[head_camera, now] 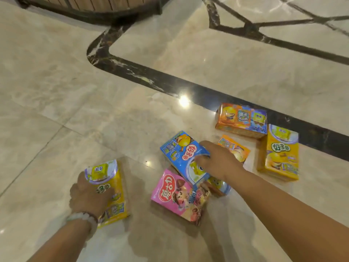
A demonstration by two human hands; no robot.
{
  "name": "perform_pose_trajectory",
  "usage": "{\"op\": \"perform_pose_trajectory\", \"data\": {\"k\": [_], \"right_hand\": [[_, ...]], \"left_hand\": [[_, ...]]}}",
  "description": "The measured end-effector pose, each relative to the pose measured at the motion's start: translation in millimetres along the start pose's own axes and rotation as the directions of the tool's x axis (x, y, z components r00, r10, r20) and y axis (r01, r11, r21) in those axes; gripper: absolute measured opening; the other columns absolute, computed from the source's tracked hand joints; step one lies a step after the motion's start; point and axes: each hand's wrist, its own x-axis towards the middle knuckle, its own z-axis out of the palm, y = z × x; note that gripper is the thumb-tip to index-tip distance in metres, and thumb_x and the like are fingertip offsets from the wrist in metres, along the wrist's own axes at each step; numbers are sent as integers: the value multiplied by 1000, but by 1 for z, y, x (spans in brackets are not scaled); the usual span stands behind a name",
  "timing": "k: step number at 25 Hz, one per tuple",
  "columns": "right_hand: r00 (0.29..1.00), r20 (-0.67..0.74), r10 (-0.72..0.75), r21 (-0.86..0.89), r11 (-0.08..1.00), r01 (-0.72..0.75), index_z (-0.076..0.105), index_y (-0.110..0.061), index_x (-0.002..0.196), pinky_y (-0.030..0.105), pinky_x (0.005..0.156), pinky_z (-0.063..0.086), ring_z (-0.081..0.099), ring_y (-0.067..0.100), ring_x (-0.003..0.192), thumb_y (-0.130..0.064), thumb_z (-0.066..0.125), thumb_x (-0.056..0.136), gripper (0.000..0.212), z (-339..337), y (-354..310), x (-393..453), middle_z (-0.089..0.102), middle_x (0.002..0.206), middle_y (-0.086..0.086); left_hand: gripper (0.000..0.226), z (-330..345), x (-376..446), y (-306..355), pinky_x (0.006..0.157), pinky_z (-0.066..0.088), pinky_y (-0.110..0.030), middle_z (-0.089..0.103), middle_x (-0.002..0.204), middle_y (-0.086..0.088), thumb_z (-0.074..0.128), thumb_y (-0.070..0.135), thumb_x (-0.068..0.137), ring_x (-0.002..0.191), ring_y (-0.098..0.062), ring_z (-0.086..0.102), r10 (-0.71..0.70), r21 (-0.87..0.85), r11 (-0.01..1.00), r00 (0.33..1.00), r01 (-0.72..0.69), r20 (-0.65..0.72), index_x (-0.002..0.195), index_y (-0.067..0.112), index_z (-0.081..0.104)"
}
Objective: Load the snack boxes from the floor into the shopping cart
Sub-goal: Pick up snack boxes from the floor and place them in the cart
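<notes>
Evidently light, stiff cardboard: the left hand (88, 193) is gripping a yellow box (111, 188) on the floor, while the right hand (217, 159) is pinching the blue box (181, 152) by its edge. Glossy faces are looking slippery, so edges are the safer hold; the pink box (179, 197) is lying just below that pinch.

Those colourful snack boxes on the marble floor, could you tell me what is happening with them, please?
A person is gathering them. The left hand grips a yellow cardboard box; the right hand grips a blue cardboard box tilted over a pink box. An orange box, another yellow box and a smaller orange box lie on the floor.
</notes>
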Motion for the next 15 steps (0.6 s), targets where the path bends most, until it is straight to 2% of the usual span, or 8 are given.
{"op": "perform_pose_trajectory", "data": {"k": [1, 3, 5, 7, 9, 11, 13, 15], "right_hand": [[999, -2, 42, -15, 999, -42, 31, -22, 145, 37, 96, 43, 47, 32, 122, -46, 51, 92, 61, 4, 0, 5, 53, 135, 10], [996, -13, 90, -44, 995, -91, 31, -24, 144, 37, 93, 46, 50, 32, 118, -53, 52, 89, 66, 5, -3, 12, 57, 128, 11], [992, 24, 121, -29, 992, -120, 31, -25, 143, 37, 93, 47, 51, 32, 117, -55, 54, 87, 68, 3, -5, 18, 55, 130, 10], [988, 71, 136, -5, 991, -135, 30, -24, 144, 36, 92, 48, 52, 30, 117, -53, 56, 87, 69, 2, -9, 23, 53, 133, 8], [987, 84, 139, 33, 989, -142, 30, -21, 143, 35, 91, 48, 54, 29, 116, -50, 58, 87, 69, 0, -12, 25, 52, 135, 8], [986, 85, 145, 77, 985, -152, 30, -18, 143, 35, 91, 48, 55, 28, 115, -47, 60, 87, 70, -1, -15, 24, 51, 136, 8], [986, 100, 130, 108, 984, -141, 28, -16, 144, 37, 94, 47, 53, 28, 118, -47, 60, 87, 73, -1, -17, 21, 49, 138, 9], [990, 102, 100, 193, 974, -119, 30, -15, 145, 37, 95, 47, 52, 26, 119, -45, 62, 87, 73, 0, -18, 17, 49, 138, 7]], "left_hand": [[86, 5, 6, -8, 91, 46, -47, 59, 110, -19, 67, 40, 39, 106, -40, 55, -12, -44, 999, 1000, 13, 24, 120, 17, 50], [85, 5, 5, -12, 88, 47, -47, 61, 107, -15, 75, 34, 45, 98, -36, 59, -5, -131, 991, 999, 12, 51, 123, 14, 47], [85, -1, -2, -5, 85, 43, -40, 56, 107, -12, 83, 16, 54, 93, -29, 55, 4, -194, 981, 998, 7, 57, 127, 9, 41], [80, -1, 1, -4, 84, 42, -40, 55, 109, -14, 85, 6, 59, 90, -28, 53, -2, -235, 972, 999, 13, 47, 126, 8, 41], [77, -1, 1, -4, 87, 47, -45, 62, 107, -13, 88, 18, 54, 89, -30, 59, -7, -264, 964, 998, 24, 62, 120, 10, 48], [90, 2, 8, -12, 83, 52, -50, 68, 97, -10, 85, 41, 32, 85, -31, 65, -48, -278, 958, 994, 74, 97, 113, 15, 56], [94, 9, 14, -21, 82, 54, -50, 70, 93, -9, 79, 48, 20, 82, -30, 67, -101, -327, 934, 985, 141, 136, 107, 16, 61], [92, 4, 12, -15, 82, 54, -51, 72, 90, -11, 82, 48, 16, 80, -30, 69, -100, -391, 905, 977, 169, 191, 100, 15, 66]]}}
